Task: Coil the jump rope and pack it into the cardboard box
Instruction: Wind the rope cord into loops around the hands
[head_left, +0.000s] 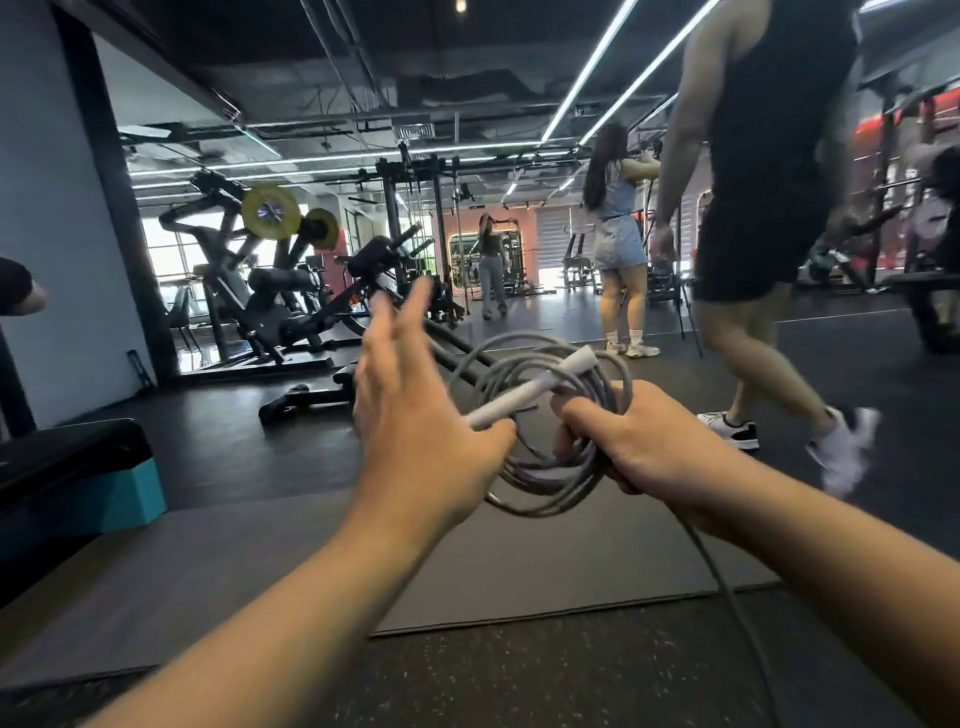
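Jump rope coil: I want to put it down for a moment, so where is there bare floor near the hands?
Free: the grey mat under both hands, and the speckled floor nearer you. Crowded: the bench to the left, the machine base beyond the left hand, and a passer-by on the right.

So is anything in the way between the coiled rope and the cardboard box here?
Cannot tell: no cardboard box is in view. The right hand grips the coiled jump rope, the left hand touches its white handle, and one strand trails down toward the floor mat.
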